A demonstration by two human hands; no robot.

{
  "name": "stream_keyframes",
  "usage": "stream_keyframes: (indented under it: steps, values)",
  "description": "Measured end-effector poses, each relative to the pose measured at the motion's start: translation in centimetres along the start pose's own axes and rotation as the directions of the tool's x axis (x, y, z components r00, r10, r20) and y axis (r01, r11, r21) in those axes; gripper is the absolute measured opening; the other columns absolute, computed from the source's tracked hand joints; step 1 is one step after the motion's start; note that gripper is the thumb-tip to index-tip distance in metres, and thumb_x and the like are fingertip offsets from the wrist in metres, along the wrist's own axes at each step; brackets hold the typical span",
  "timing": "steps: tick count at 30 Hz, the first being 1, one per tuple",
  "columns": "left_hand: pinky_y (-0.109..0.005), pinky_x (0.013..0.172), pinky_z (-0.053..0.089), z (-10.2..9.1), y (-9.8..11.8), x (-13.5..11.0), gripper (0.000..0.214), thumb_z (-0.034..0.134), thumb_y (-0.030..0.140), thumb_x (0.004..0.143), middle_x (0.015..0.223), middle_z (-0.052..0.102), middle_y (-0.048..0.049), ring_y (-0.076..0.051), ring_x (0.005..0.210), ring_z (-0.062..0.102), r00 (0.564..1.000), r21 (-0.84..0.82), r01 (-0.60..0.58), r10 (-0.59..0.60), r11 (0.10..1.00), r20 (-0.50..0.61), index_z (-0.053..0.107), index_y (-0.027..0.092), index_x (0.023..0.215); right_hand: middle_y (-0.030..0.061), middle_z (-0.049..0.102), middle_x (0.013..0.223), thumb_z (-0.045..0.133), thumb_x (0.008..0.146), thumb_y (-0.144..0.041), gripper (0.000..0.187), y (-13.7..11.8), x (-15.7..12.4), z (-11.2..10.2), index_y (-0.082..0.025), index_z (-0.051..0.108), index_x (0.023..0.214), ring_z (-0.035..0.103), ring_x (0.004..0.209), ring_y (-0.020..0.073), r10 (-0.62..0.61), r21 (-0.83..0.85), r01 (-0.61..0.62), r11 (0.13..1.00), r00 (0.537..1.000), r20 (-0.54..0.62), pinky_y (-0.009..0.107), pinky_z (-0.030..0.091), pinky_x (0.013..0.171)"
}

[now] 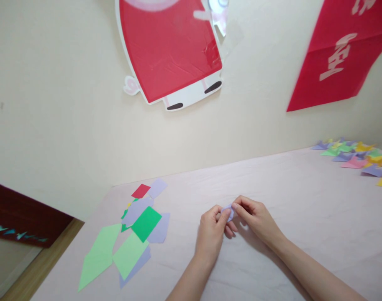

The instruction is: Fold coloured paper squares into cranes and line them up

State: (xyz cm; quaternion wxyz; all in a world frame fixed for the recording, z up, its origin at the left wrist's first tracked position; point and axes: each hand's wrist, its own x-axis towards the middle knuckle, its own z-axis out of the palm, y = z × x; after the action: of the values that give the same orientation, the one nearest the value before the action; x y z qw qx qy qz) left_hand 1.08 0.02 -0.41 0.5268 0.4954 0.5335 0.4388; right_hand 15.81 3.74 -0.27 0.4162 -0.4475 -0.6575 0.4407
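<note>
My left hand and my right hand meet over the pale pink table, both pinching one small lilac piece of folded paper. The fingers of each hand are closed on it. Most of the paper is hidden between the fingertips. A loose spread of flat paper squares in green, lilac and red lies to the left of my left hand, about a hand's width away.
A pile of folded paper shapes in purple, green, yellow and pink lies at the far right of the table. The cream wall behind carries a red cartoon cut-out and a red banner. The table's left edge drops to a wooden floor.
</note>
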Motion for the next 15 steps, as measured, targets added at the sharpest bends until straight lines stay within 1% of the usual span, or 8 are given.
stream_keyframes:
  steps: [3,6,11,13,15]
  values:
    - [-0.019,0.042,0.033,-0.01,-0.09,0.1,0.033,0.053,0.048,0.089,0.056,0.065,-0.0004,-0.011,0.042,0.055,1.0,-0.024,-0.001,0.001,1.0,0.009,0.056,0.019,0.076,-0.0042,0.044,0.054,0.051,0.087,-0.047,0.036,0.16,0.05,0.02,-0.021,0.053,0.062,0.042,0.053,0.0129,-0.007,-0.015,0.007,1.0,1.0,-0.008,0.025,0.034,0.05]
    - [-0.02,0.042,0.033,-0.22,-0.03,0.17,0.035,0.054,0.051,0.088,0.055,0.065,-0.0004,-0.011,0.041,0.054,0.999,-0.056,-0.012,0.013,0.998,0.03,0.055,0.019,0.073,-0.0039,0.045,0.055,0.05,0.089,-0.045,0.036,0.29,0.15,0.08,-0.021,0.052,0.062,0.042,0.055,0.0132,-0.028,-0.009,0.028,1.0,1.0,0.005,0.025,0.035,0.052]
    - [-0.02,0.042,0.033,-0.5,-0.07,0.08,0.037,0.055,0.052,0.088,0.054,0.064,-0.0002,-0.011,0.041,0.053,1.0,-0.056,-0.018,0.019,0.998,0.022,0.055,0.018,0.073,-0.0017,0.054,0.07,0.049,0.091,-0.042,0.025,0.18,0.37,0.04,-0.021,0.058,0.081,0.051,0.067,0.0153,-0.074,0.048,0.074,0.996,0.997,0.002,0.026,0.042,0.062]
    - [-0.02,0.042,0.032,-0.49,-0.1,0.04,0.036,0.055,0.051,0.088,0.053,0.064,0.0,-0.011,0.041,0.054,0.999,-0.045,-0.024,0.026,0.999,0.028,0.056,0.018,0.073,-0.0006,0.055,0.073,0.052,0.09,-0.043,0.026,0.2,0.39,-0.01,-0.021,0.059,0.078,0.053,0.071,0.0162,-0.083,0.042,0.081,0.996,0.995,0.047,0.027,0.043,0.065]
    - [-0.019,0.042,0.031,-0.44,-0.01,0.01,0.035,0.055,0.049,0.088,0.053,0.064,-0.0003,-0.011,0.042,0.055,0.999,-0.031,-0.03,0.031,0.999,0.041,0.055,0.017,0.073,-0.0008,0.054,0.069,0.055,0.089,-0.044,0.031,0.36,0.38,-0.06,-0.02,0.057,0.069,0.052,0.07,0.0163,-0.078,0.03,0.076,0.997,0.993,0.085,0.027,0.042,0.066]
